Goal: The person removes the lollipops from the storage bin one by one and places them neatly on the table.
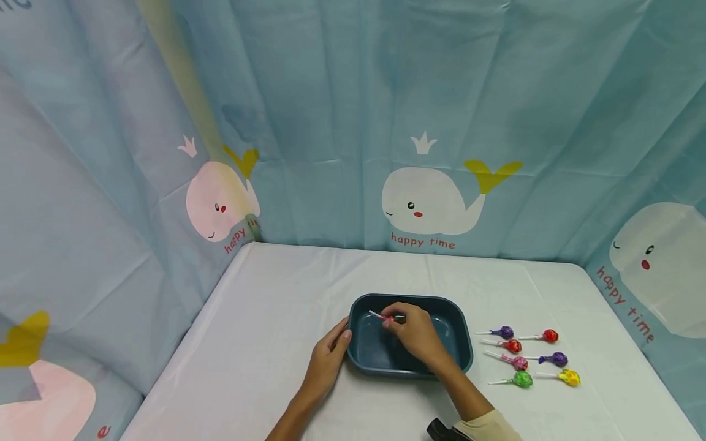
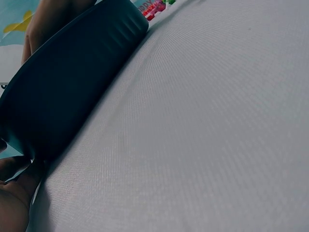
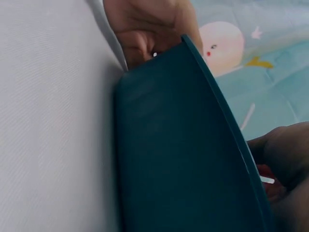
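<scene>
My right hand (image 1: 415,331) is over the inside of a dark blue rectangular tray (image 1: 361,357), pinching a lollipop (image 1: 378,315). Its white stick points left, and part of its pink-red wrapper shows at the fingertips; the fingers hide the rest. The right wrist view shows the stick (image 3: 248,117) rising above the tray's rim. At the tray's left end, my left hand (image 1: 328,361) rests its fingers and thumb against the outer wall. Those fingers (image 2: 14,166) are low on the wall near the base in the left wrist view.
Several wrapped lollipops lie right of the tray, among them a purple one (image 1: 504,332), a red one (image 1: 550,335), a green one (image 1: 521,379) and a yellow one (image 1: 569,377). A white cloth covers the table (image 1: 265,318). A whale-print curtain (image 1: 331,122) hangs behind and at both sides.
</scene>
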Action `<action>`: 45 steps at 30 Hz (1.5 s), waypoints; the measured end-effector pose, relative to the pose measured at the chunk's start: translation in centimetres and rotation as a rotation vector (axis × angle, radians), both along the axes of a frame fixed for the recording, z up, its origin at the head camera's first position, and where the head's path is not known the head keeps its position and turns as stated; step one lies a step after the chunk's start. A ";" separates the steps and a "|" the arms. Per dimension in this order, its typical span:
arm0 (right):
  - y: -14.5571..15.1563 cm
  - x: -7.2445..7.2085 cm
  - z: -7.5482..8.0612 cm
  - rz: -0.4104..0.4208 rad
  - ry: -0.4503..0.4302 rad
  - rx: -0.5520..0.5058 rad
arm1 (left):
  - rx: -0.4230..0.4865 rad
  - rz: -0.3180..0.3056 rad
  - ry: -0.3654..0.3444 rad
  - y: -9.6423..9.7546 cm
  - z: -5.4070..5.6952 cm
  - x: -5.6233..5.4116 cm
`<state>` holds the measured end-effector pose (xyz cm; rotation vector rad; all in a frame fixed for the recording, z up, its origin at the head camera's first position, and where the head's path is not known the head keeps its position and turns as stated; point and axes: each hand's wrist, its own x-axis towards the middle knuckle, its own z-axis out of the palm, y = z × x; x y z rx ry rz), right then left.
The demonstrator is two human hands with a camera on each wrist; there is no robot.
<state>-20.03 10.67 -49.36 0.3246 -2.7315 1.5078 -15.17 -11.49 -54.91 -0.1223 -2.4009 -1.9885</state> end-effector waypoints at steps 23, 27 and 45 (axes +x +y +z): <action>6.8 3.9 2.5 -0.181 0.047 0.116 | -0.001 -0.006 0.005 -0.1 0.0 0.0; 8.1 4.5 2.8 -0.230 -0.005 0.120 | 0.004 -0.011 0.002 -0.1 0.0 0.0; 14.3 7.4 3.3 -0.451 -0.125 0.078 | 0.010 -0.009 0.005 -0.1 0.1 0.0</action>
